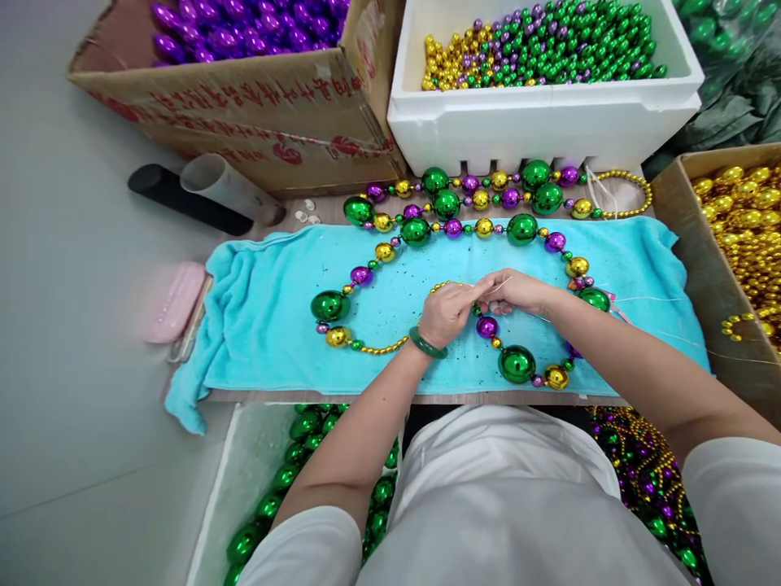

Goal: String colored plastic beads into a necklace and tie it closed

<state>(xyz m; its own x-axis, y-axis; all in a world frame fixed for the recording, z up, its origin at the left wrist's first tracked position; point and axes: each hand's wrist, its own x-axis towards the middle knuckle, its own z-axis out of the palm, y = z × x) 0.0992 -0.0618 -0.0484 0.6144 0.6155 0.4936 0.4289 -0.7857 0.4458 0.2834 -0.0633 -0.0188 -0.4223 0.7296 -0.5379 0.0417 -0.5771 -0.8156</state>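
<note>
My left hand (447, 315), a green bangle on its wrist, is closed on the bead necklace where small gold beads run in under the fingers. My right hand (512, 291) meets it at the fingertips, closed in a pinch on a thin pale thread (503, 285). The fingers partly hide the joint between the strand's ends. The bead necklace (517, 364) loops around both hands on a turquoise towel (281, 268), with large green, medium purple and gold, and small beads. Just right of my right hand, a small red and pink piece (601, 298) lies by a green bead.
Behind the towel lie finished-looking bead strands (469, 184). A cardboard box (244, 122) of purple beads and a white foam box (543, 114) of mixed beads stand behind. Gold beads fill a box (689, 244) at right. A pink case (176, 303) and tubes (189, 199) sit left.
</note>
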